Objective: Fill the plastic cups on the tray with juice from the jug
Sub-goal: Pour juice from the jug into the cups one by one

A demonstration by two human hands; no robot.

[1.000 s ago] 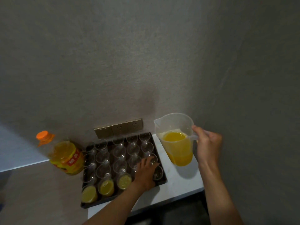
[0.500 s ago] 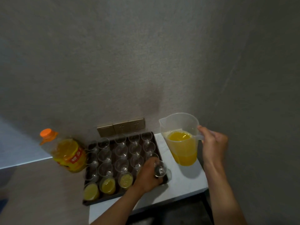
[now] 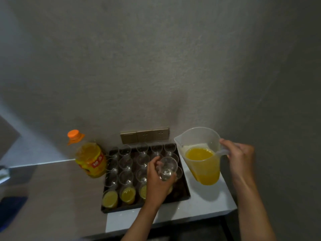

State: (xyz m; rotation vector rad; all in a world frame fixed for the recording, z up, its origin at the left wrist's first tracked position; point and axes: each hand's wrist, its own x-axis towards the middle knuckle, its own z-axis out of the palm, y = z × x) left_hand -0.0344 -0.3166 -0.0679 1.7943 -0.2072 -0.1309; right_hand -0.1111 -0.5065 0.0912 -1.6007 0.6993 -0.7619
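Jug: one clear plastic jug (image 3: 201,155), about half full of orange juice, lifted off the worktop (image 3: 205,204) and tilted, spout toward 9 o'clock.
Right hand: right hand (image 3: 240,158) at 3 o'clock of the jug — fingers curled around its handle.
Held cup: one empty clear cup (image 3: 166,168), tipped toward the camera, above the tray's right side.
Left hand: left hand (image 3: 159,181) — fingers clamped around that cup.
Tray: one dark tray (image 3: 182,193) at 9 o'clock of the jug.
Cups on tray: three visibly filled with juice (image 3: 127,194) in the near row; the empties I cannot count surely.
Bottle: one orange-capped juice bottle (image 3: 90,159) at 9 o'clock of the tray.
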